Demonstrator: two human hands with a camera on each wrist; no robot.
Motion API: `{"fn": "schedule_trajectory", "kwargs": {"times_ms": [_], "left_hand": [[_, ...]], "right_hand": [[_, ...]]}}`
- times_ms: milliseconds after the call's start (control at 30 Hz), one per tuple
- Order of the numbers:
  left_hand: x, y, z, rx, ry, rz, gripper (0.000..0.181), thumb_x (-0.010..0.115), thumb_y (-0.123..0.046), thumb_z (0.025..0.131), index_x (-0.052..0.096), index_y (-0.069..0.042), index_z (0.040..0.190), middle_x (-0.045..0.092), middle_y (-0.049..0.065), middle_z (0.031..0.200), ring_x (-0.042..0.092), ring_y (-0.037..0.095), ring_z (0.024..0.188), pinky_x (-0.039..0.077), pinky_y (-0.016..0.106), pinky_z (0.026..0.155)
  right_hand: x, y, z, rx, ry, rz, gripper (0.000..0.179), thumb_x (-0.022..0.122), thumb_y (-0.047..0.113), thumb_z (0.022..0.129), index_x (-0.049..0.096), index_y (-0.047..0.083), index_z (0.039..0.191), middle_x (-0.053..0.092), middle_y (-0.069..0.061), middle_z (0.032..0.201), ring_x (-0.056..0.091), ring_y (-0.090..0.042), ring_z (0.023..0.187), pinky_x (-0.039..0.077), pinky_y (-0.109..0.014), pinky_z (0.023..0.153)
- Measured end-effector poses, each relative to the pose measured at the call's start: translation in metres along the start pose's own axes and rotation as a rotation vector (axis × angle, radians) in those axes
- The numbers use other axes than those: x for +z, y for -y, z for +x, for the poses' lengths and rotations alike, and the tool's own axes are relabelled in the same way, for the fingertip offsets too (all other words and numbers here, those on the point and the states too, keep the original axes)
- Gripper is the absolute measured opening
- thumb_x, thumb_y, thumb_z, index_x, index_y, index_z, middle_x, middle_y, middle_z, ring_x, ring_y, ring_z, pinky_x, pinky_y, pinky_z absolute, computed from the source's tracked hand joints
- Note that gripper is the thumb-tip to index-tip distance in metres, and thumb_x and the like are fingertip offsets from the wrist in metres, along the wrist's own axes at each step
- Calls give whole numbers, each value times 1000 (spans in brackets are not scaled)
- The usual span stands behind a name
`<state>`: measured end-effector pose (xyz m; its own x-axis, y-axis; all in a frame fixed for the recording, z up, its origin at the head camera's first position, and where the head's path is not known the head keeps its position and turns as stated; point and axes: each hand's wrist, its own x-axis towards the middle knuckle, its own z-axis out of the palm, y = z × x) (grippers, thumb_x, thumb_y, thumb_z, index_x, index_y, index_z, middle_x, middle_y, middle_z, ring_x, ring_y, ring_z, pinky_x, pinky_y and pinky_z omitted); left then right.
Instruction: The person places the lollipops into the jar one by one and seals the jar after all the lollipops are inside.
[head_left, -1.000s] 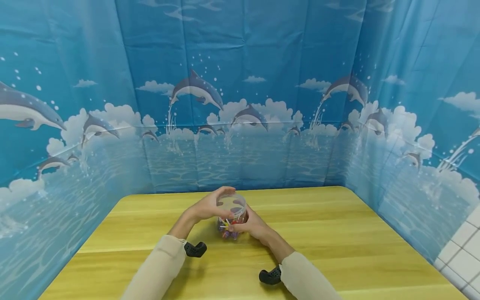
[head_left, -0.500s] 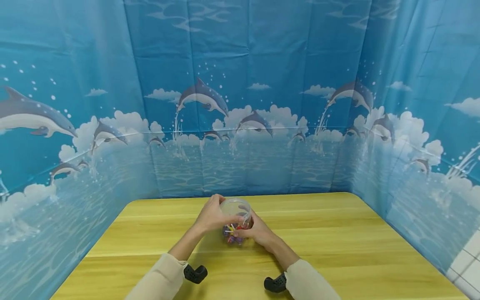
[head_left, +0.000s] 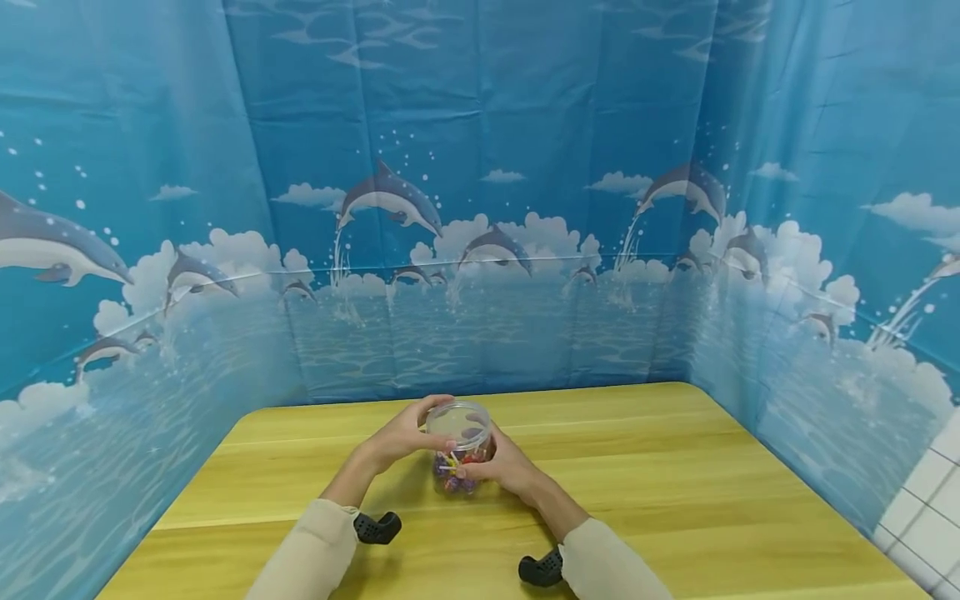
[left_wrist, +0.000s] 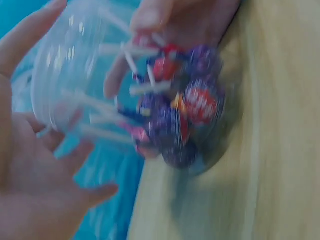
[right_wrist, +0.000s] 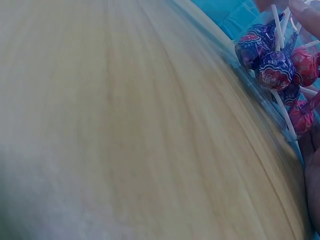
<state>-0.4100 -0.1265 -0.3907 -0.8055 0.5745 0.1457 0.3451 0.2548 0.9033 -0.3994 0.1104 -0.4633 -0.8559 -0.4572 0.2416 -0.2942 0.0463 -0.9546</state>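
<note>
A clear plastic jar [head_left: 459, 423] stands upright at the middle of the table. Wrapped lollipops [left_wrist: 202, 102] with white sticks lie in its lower part, in purple, red and pink wrappers. My left hand [head_left: 397, 437] holds the jar's round top, thumb on the near side and fingers on the far side. Lower down, my right hand [head_left: 513, 468] grips the jar's body from the right, its thumb across the front. In the right wrist view, lollipops [right_wrist: 276, 70] show through the jar wall at the upper right edge. The right fingers behind the jar are mostly hidden in the head view.
The yellow wood-grain table [head_left: 675, 492] spreads around the jar. Behind and beside it hangs a blue curtain [head_left: 480, 333] printed with dolphins. A black wrist device [head_left: 377, 528] sits at the left cuff, another black wrist device [head_left: 542, 570] at the right. White tiles [head_left: 922, 508] show at far right.
My left hand turned counter-clockwise around the jar's top by half a second ago, and has since turned back. The right hand keeps its grip on the body. The head view has shifted slightly.
</note>
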Motion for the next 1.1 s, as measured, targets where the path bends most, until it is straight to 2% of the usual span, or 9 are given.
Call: {"fn": "schedule_trajectory", "kwargs": {"times_ms": [67, 200, 300, 400, 667, 800, 867, 933, 1100], "left_hand": [[6, -5, -3, -11, -58, 62, 93, 84, -39, 86, 35, -13, 161, 36, 15, 157, 46, 39, 133, 47, 52, 98], [19, -16, -6, -31, -234, 206, 99, 89, -46, 79, 41, -8, 157, 43, 15, 150, 54, 35, 121, 50, 48, 93], [25, -19, -7, -29, -305, 237, 97, 90, -48, 77, 47, -4, 151, 50, 16, 142, 57, 37, 115, 53, 47, 87], [22, -15, -6, -19, -267, 187, 92, 91, -45, 78, 50, -6, 150, 51, 17, 143, 58, 39, 116, 53, 47, 86], [-6, -8, 8, 39, 88, 100, 86, 86, -34, 86, 43, -11, 157, 41, 13, 157, 41, 38, 141, 43, 55, 106], [-13, -10, 13, 30, 181, 96, 87, 85, -34, 87, 42, -12, 159, 37, 13, 161, 31, 38, 148, 37, 58, 111], [-12, -12, 12, 11, 179, 131, 89, 84, -38, 87, 39, -15, 160, 33, 12, 163, 30, 37, 149, 37, 59, 111], [-8, -17, 8, -12, 135, 190, 93, 84, -43, 85, 37, -17, 161, 31, 13, 163, 34, 37, 146, 40, 58, 108], [14, -30, -1, -68, -75, 352, 105, 86, -56, 78, 38, -9, 159, 38, 17, 157, 45, 36, 137, 45, 58, 102]], "right_hand": [[2, 0, 0, 0, -8, -7, 97, 85, 24, 88, 24, 19, 164, 49, -14, 148, 58, -26, 124, 48, -45, 104], [5, 3, 1, 1, -15, -15, 94, 84, 23, 89, 26, 20, 163, 50, -11, 147, 58, -26, 123, 49, -45, 102], [5, 5, 1, 3, -13, -11, 94, 84, 22, 89, 27, 18, 163, 50, -12, 148, 59, -27, 123, 49, -46, 101], [4, 5, 1, 6, -3, -8, 96, 84, 22, 89, 25, 15, 164, 50, -12, 148, 58, -27, 124, 49, -45, 102], [-2, 1, 0, 19, 59, 14, 100, 85, 20, 89, 20, 15, 165, 53, -12, 144, 61, -27, 113, 54, -40, 90], [-3, 0, -1, 37, 69, 26, 99, 84, 21, 89, 21, 19, 165, 54, -10, 142, 59, -27, 116, 53, -40, 93], [-3, 0, -2, 34, 61, 25, 98, 84, 21, 90, 21, 18, 165, 53, -11, 143, 58, -27, 120, 51, -42, 97], [-2, 0, -1, 34, 47, 28, 99, 84, 21, 89, 21, 19, 165, 52, -9, 145, 57, -26, 124, 50, -44, 101], [0, 1, 0, 31, 23, 27, 101, 85, 22, 88, 19, 21, 164, 48, -11, 148, 55, -27, 127, 48, -46, 104]]}}
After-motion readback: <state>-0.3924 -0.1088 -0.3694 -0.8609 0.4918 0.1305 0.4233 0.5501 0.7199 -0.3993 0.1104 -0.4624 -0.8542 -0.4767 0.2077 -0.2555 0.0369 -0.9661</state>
